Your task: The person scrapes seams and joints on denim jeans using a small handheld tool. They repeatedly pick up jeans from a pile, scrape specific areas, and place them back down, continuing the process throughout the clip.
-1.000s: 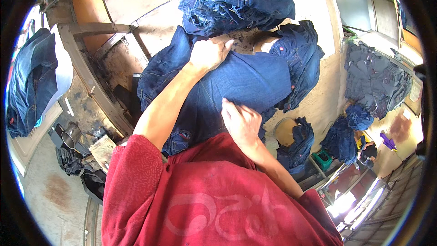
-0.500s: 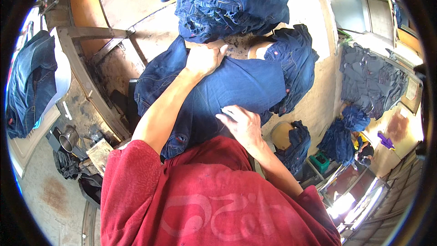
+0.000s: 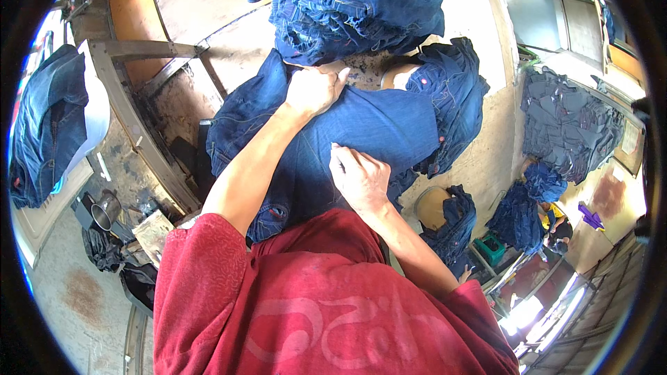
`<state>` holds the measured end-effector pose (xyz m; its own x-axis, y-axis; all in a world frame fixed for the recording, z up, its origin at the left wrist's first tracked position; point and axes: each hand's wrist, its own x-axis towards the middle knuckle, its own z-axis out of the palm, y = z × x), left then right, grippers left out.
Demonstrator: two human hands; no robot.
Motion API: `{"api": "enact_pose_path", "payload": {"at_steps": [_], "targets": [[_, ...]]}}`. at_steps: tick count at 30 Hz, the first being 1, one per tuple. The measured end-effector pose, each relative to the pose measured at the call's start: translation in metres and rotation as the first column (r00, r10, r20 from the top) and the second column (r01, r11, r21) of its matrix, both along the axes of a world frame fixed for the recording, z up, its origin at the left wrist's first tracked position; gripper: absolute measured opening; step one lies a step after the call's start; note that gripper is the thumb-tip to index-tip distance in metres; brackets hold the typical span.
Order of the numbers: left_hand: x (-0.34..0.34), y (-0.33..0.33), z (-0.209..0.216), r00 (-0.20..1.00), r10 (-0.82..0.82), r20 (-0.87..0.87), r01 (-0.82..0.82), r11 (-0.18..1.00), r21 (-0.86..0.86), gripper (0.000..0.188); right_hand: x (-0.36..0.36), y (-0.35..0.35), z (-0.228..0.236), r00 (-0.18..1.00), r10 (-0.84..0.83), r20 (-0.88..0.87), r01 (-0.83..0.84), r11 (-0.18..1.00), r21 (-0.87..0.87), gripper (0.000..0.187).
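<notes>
Blue denim jeans (image 3: pixel 375 121) lie spread before me, one leg stretched toward the right. My left hand (image 3: pixel 316 90) is closed in a fist on their far edge, gripping the cloth. Over the middle of the same jeans is my right hand (image 3: pixel 361 177), its fingers curled inward and the fingertips drawn together. Whatever those fingers may hold is too small or hidden to make out. A bunched part of denim with a small red mark (image 3: pixel 451 107) hangs at the right end of the jeans.
A tall stack of blue jeans (image 3: pixel 358 10) stands just beyond my hands. More denim (image 3: pixel 48 128) drapes at the far left. Dark grey garments (image 3: pixel 570 121) are piled at the right, near a green crate (image 3: pixel 490 248). A person in yellow (image 3: pixel 554 219) is partly visible there.
My right hand's fingers, spread and slightly blurred before, have curled in, and the hand has shifted a little nearer to me. My left hand keeps its grip on the jeans.
</notes>
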<state>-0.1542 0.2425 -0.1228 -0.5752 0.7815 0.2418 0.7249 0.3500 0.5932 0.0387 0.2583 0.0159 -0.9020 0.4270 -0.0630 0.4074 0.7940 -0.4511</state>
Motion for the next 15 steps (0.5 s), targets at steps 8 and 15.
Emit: {"api": "enact_pose_path", "payload": {"at_steps": [8, 15], "targets": [[0.000, -0.002, -0.005, 1.000, -0.021, 0.008, 0.021, 0.999, -0.048, 0.056, 0.028, -0.006, 0.025, 0.996, -0.038, -0.075, 0.036, 0.999, -0.023, 0.009], [0.001, -0.003, -0.005, 0.999, -0.046, -0.028, 0.044, 0.996, -0.074, 0.056, 0.006, 0.001, 0.000, 0.999, 0.004, -0.032, -0.003, 0.999, 0.044, 0.005]]}}
